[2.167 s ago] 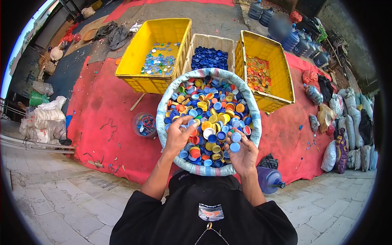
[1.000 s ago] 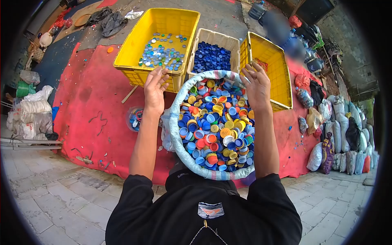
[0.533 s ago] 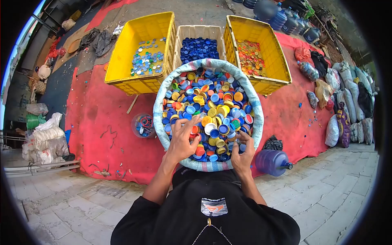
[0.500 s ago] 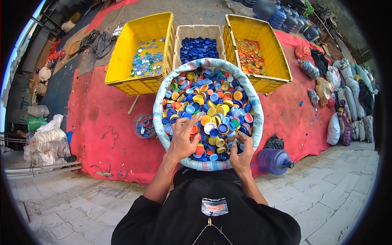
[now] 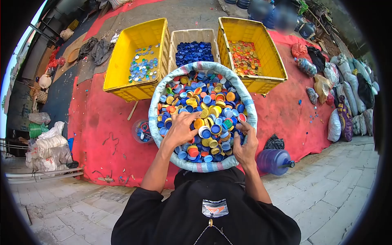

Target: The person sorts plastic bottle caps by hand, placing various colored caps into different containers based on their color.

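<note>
A round sack-lined basket [image 5: 153, 116] with a padded, pale blue rim is heaped with bottle caps [image 5: 206, 99] in blue, yellow, orange, red and white. Among the caps on the left side rests my left hand [image 5: 179, 130], its thumb and index finger apart; some of its fingertips are hidden. A white-rimmed cap [image 5: 203, 131] lies close to that thumb. My right hand [image 5: 246, 145] is at the right side of the heap, with thumb and fingers spread. Just beyond its fingertips is a red cap with a white rim [image 5: 242, 117].
Behind the basket stand a yellow crate [image 5: 112, 79] with blue, white and green caps, a pale crate [image 5: 173, 41] of dark blue caps, and another yellow crate [image 5: 269, 53] with orange and red caps. A large water bottle [image 5: 272, 161] lies right; a small tub [image 5: 142, 131] sits left.
My left hand has shifted slightly further over the caps, and my right hand has moved a little to the right with its fingers spread. The camera view has shifted slightly.
</note>
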Demonstrator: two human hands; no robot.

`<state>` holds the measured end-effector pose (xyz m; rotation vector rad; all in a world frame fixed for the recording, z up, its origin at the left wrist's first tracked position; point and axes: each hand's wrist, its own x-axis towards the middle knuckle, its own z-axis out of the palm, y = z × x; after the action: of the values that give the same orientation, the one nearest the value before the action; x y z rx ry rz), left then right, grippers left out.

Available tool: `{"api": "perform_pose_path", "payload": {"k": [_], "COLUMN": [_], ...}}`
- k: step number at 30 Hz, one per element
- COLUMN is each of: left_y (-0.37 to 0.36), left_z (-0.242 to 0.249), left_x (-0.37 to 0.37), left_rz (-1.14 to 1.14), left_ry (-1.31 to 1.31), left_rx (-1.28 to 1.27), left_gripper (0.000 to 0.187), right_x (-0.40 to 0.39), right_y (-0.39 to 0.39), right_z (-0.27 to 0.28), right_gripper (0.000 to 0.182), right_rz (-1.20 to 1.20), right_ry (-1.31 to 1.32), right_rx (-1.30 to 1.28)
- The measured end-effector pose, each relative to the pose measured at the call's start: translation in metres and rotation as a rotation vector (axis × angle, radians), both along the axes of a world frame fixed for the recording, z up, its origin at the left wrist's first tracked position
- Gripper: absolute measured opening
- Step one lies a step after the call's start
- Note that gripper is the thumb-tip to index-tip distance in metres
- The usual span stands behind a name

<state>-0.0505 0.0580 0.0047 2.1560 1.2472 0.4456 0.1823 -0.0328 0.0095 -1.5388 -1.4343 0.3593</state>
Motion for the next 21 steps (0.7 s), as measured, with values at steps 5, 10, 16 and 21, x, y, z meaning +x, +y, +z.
{"api": "perform_pose_path", "payload": {"k": [5,10,16,21], "left_y": [-0.002,-0.004,-0.025,-0.042], "left_z": [0.006,0.005,0.003,-0.016], "left_x": [-0.006,-0.021,-0.037,-0.05], "left_rz": [0.042,0.196,0.385,0.435], "left_ry": [-0.061,-0.418,-1.525,-1.729], "left_rx": [0.094,-0.013,-0.627,-0.815], "left_gripper": [0.061,0.054,0.033,0.039], "right_x": [-0.005,0.001,0.012,0.013], "right_y": [-0.003,0.02,0.078,0.113], "right_z": [-0.005,-0.001,0.015,0.017], "right_gripper": [0.04,0.04,0.049,0.062], "right_rz": [0.033,0.098,0.418,0.653], "right_ry": [0.043,-0.009,-0.24,-0.392], "right_rx": [-0.026,-0.014,-0.14,-0.38]}}
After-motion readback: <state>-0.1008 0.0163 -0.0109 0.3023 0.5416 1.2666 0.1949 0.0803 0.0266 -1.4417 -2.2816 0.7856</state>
